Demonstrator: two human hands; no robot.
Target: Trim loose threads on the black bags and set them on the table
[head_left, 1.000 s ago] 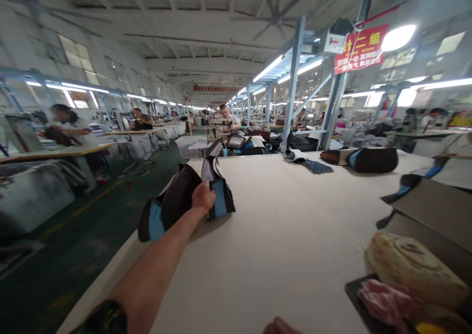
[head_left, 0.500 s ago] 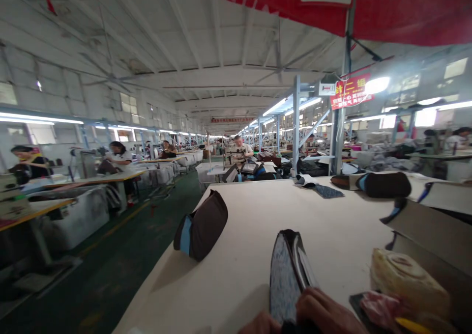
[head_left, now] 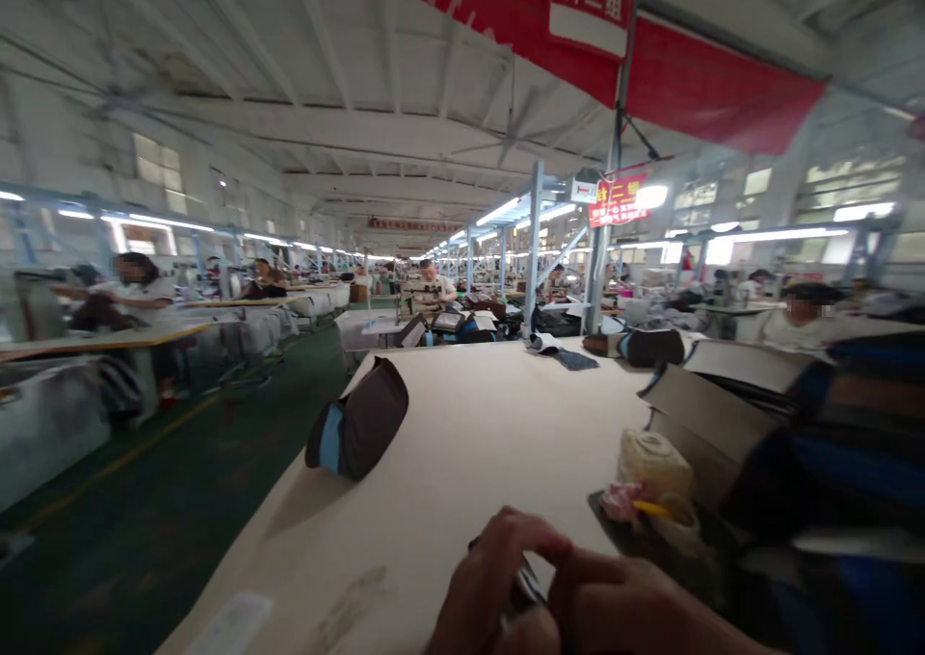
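At the bottom middle of the head view, my left hand [head_left: 491, 578] and my right hand [head_left: 621, 592] are closed close together over the table. Between them shows a small part of a dark pouch [head_left: 529, 588] with a shiny pale strip; the hands hide most of it. A dark brown pouch [head_left: 376, 419] with a light blue band stands at the table's left edge, apart from my hands. Right of my hands lies a dark pad [head_left: 607, 520] with a crumpled pink scrap [head_left: 621, 501] and a yellowish wrapped block [head_left: 654, 462].
The pale table [head_left: 477, 424] reaches away from me, with a green aisle floor [head_left: 238, 482] along its left. Grey panels [head_left: 700, 414] and dark-and-blue pieces [head_left: 859, 472] pile up on the right. Another dark pouch [head_left: 654, 347] lies at the far edge. People sit at workstations beyond.
My view has turned right, so things sit farther left. The pouch with the bluish patterned side stood visible at my hands before; now my hands cover most of it, with the left hand raised over it.
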